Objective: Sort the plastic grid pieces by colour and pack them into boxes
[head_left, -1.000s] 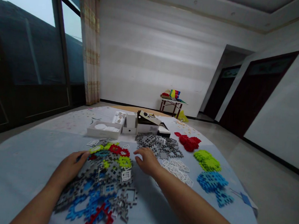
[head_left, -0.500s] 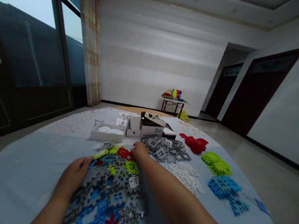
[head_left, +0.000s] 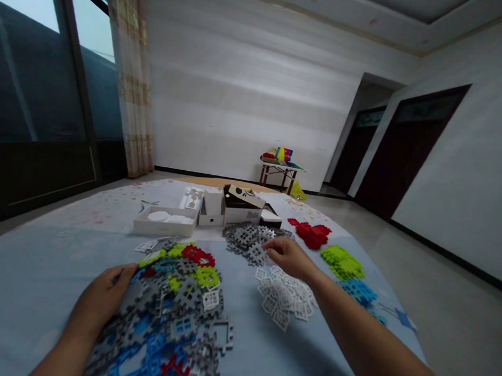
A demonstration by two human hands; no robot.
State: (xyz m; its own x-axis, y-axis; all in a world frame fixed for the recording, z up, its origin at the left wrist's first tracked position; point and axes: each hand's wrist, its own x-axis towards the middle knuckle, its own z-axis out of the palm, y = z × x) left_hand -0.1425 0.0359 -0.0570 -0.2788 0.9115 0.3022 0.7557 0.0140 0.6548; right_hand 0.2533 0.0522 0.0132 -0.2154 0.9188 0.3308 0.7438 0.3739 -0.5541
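Observation:
My left hand (head_left: 99,296) rests at the left edge of a mixed pile of interlocking plastic building pieces (head_left: 186,292), thumb and forefinger slightly apart. Its fingertips touch the pile beside a lime-green piece (head_left: 152,257). Grey, blue, red, lime and white pieces lie jumbled there, with a red piece (head_left: 192,254) near the top. My right hand (head_left: 287,256) is over the right side of a heap of grey pieces (head_left: 245,239), fingers closed in a pinch. Whatever is between those fingertips is too small to make out. White lattice pieces (head_left: 284,296) lie just below that hand.
Along the right side are heaps of red pieces (head_left: 312,234), lime pieces (head_left: 342,262) and blue pieces (head_left: 358,291), the last partly behind my forearm. Farther back stand a white tray (head_left: 164,228) and an open box (head_left: 241,215). A small folding table (head_left: 280,167) is by the wall.
My right hand has left the top of the mixed pile and swung right to the grey heap. My left hand stays at the pile's edge. The view has turned slightly right.

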